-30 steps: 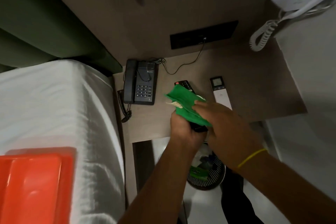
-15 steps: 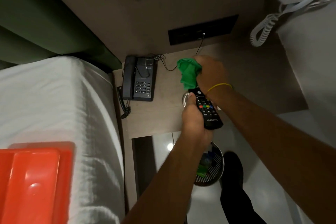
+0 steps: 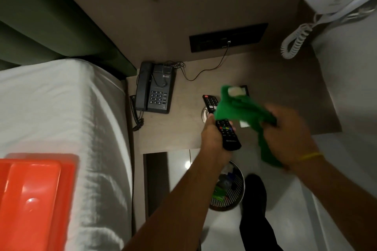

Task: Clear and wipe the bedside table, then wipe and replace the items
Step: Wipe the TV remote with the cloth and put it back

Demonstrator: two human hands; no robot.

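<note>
Two bare hands work above a wooden bedside table (image 3: 173, 134) beside a white-sheeted bed (image 3: 61, 112). The left hand (image 3: 212, 136) has its grip closed around the lower half of a black TV remote (image 3: 226, 130), held just above the table's front edge. The right hand (image 3: 289, 134), with a yellow band at the wrist, has its grip closed on a bunched green cloth (image 3: 240, 108) that drapes across the remote's middle.

To wipe well, the left hand should likely hold the remote steady by its edges while the cloth runs along the button face, then turn it to reach the back and the part now covered by the palm.

A dark corded telephone (image 3: 156, 87) sits at the table's back left, well apart from the hands. The right hand and cloth are blurred by motion. The cloth hides the remote's middle and most of a pale object behind it, which cannot be identified. A round shiny thing under the remote is mostly hidden. An orange tray (image 3: 34, 199) on the bed is cut off at the frame edge.
</note>
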